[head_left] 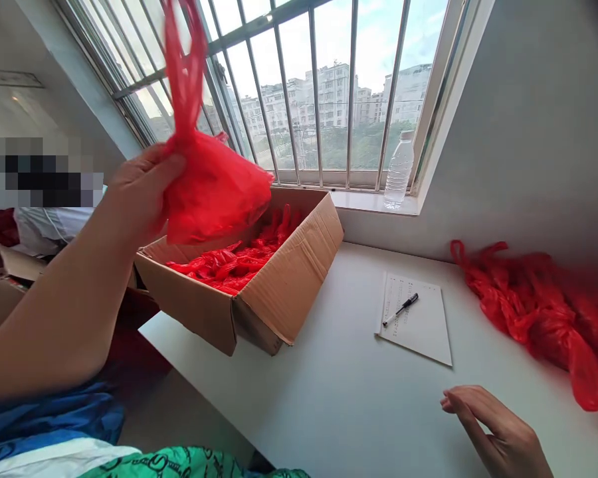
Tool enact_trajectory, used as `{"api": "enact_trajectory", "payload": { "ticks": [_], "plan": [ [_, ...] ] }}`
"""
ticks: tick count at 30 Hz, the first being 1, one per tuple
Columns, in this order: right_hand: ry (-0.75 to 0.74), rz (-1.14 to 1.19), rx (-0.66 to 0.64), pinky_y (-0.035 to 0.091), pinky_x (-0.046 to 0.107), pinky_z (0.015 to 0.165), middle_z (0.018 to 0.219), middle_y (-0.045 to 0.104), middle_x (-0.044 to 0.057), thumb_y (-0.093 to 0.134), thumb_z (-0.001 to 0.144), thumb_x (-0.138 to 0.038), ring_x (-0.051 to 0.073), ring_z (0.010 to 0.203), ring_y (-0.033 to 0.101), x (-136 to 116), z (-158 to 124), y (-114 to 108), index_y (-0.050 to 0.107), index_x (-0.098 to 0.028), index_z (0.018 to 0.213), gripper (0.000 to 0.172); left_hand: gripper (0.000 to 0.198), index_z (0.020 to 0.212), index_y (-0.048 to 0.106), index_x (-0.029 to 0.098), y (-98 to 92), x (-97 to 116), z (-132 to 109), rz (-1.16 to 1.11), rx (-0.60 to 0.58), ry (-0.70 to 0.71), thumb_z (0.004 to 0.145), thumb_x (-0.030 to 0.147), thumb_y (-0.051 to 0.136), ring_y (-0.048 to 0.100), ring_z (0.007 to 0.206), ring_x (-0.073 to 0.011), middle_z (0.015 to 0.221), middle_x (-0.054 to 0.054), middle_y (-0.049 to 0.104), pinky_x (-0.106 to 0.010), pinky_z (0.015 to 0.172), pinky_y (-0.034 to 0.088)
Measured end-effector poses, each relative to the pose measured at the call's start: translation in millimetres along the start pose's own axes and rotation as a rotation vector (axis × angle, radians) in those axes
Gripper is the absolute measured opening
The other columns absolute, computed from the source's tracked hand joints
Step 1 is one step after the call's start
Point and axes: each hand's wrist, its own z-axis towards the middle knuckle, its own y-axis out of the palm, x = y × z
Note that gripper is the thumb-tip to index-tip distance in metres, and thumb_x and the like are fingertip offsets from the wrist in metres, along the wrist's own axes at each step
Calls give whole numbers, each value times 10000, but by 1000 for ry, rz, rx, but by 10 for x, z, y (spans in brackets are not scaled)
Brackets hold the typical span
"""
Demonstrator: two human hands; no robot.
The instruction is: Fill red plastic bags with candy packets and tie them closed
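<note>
My left hand [147,189] is raised above the cardboard box and closed on a red plastic bag [214,192]. The bag's loop handles stick up above my fingers, and its lower part bulges with contents I cannot make out. Below it, the open cardboard box [294,279] holds several more red plastic bags [229,265] heaped together. Over the front right of the table, my right hand [498,428] has its thumb and fingertips brought together, with nothing visible in them. Nearest to it are a notepad [423,338] and a black and clear pen [401,309] lying on top.
Another pile of red plastic bags [538,305] lies along the wall on the white table [329,392]. A clear plastic bottle [399,171] stands on the sill of the barred window. At the far left are a person [54,219] and another open carton [22,262].
</note>
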Motion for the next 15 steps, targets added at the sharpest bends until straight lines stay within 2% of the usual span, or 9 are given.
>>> {"api": "enact_trajectory", "payload": {
  "ticks": [3, 6, 8, 10, 12, 14, 15],
  "plan": [
    [22, 26, 3, 547, 260, 709, 850, 694, 40, 558, 949, -319, 196, 820, 680, 16, -15, 13, 678, -242, 870, 163, 487, 1266, 524, -26, -264, -441, 135, 100, -190, -248, 930, 300, 658, 704, 788, -117, 994, -87, 733, -331, 706, 605],
    [24, 40, 4, 547, 269, 700, 838, 696, 43, 567, 941, -322, 205, 808, 682, 43, -27, 32, 691, -245, 887, 156, 461, 1100, 623, -46, -435, -846, 60, 452, -412, -602, 832, 305, 756, 652, 570, -129, 769, -72, 737, -250, 478, 532],
    [21, 49, 0, 547, 278, 707, 825, 697, 44, 570, 939, -319, 209, 798, 682, 62, -27, 52, 697, -246, 879, 158, 420, 929, 671, -41, -500, -972, -22, 638, -445, -676, 706, 266, 851, 580, 474, -129, 589, -29, 680, -231, 440, 485],
    [23, 61, -4, 541, 281, 705, 806, 694, 43, 567, 941, -313, 207, 784, 679, 70, -11, 78, 694, -244, 865, 164, 377, 867, 681, -4, -508, -955, -119, 682, -404, -621, 711, 298, 843, 587, 524, -137, 570, -14, 662, -231, 516, 503],
    [45, 69, 7, 530, 283, 690, 783, 687, 43, 555, 950, -308, 202, 765, 671, 53, 25, 105, 682, -238, 834, 186, 364, 922, 677, 44, -421, -829, -268, 659, -308, -465, 855, 401, 702, 638, 680, -144, 705, -33, 705, -235, 649, 529],
    [71, 65, 29, 516, 286, 673, 750, 676, 43, 538, 963, -305, 196, 734, 658, 5, 81, 128, 665, -230, 789, 228, 403, 966, 668, 76, -215, -651, -498, 631, -145, -208, 949, 461, 549, 655, 807, -147, 835, -54, 719, -242, 734, 530],
    [81, 57, 39, 510, 290, 668, 732, 671, 43, 527, 970, -305, 193, 718, 651, -26, 115, 135, 658, -227, 765, 256, 408, 971, 666, 87, -76, -559, -640, 616, -109, -134, 957, 471, 530, 655, 835, -152, 857, -58, 714, -251, 757, 530]
  ]
}}
